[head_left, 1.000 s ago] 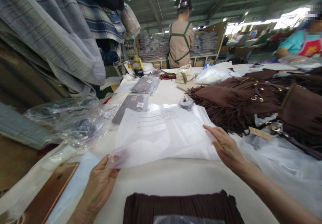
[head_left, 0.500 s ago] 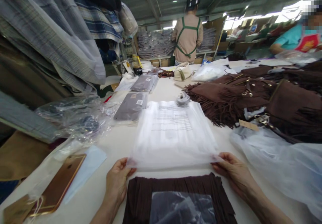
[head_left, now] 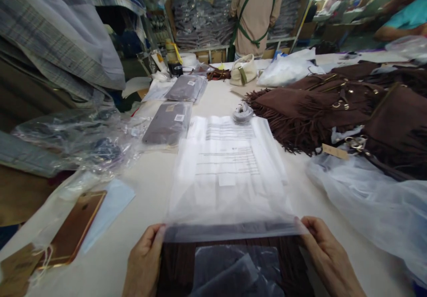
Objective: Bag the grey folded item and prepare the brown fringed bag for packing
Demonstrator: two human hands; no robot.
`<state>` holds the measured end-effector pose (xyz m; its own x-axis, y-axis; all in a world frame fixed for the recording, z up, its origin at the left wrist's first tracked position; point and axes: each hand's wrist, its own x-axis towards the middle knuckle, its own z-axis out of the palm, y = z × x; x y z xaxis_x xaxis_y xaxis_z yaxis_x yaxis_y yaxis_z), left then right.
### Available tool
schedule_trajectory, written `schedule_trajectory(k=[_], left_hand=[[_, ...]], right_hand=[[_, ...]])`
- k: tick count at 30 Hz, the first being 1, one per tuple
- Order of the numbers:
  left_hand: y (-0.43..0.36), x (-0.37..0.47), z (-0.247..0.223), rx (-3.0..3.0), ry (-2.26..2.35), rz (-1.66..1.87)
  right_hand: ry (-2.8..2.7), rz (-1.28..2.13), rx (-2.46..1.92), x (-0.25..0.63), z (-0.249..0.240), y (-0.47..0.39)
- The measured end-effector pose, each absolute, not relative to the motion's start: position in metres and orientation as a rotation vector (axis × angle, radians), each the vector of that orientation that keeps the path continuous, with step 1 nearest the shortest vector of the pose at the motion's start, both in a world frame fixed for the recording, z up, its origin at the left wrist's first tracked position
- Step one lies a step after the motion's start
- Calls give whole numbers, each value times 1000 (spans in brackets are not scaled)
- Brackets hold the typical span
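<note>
A translucent white plastic bag with printed lines [head_left: 230, 199] lies flat in front of me. At its near left corner my left hand [head_left: 147, 254] pinches the edge between thumb and fingers. My right hand [head_left: 322, 248] grips the near right corner the same way. The bag's near edge stretches between both hands and overlaps the top of a dark brown fringed bag [head_left: 176, 266], which lies closest to me. On that brown bag rests a small clear plastic packet [head_left: 233, 268]. A grey coiled roll [head_left: 243, 112] sits at the far edge of the white bag.
Brown fringed bags [head_left: 300, 110] are piled at right, beside a loose plastic bag [head_left: 367, 208]. Grey packed pouches [head_left: 168, 121], crumpled clear plastic [head_left: 96, 141] and a gold phone [head_left: 76, 228] lie at left. A person in green straps [head_left: 258, 12] stands beyond the table.
Both hands have drawn the white bag's near edge toward me, so it now overlaps the brown bag's top. The view has tilted downward.
</note>
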<state>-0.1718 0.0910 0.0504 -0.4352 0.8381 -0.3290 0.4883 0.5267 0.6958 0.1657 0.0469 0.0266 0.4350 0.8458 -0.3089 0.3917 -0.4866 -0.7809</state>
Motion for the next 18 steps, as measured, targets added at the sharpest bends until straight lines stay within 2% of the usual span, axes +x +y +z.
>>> schedule_trajectory(k=[9,18], left_hand=[[71,-177,61,1170,2169,529],[46,-184,52,1836,2019,684]], right_hand=[[-1006,1122,-2043,163,35,12],[-1174,1017,-2171,163,36,-8]])
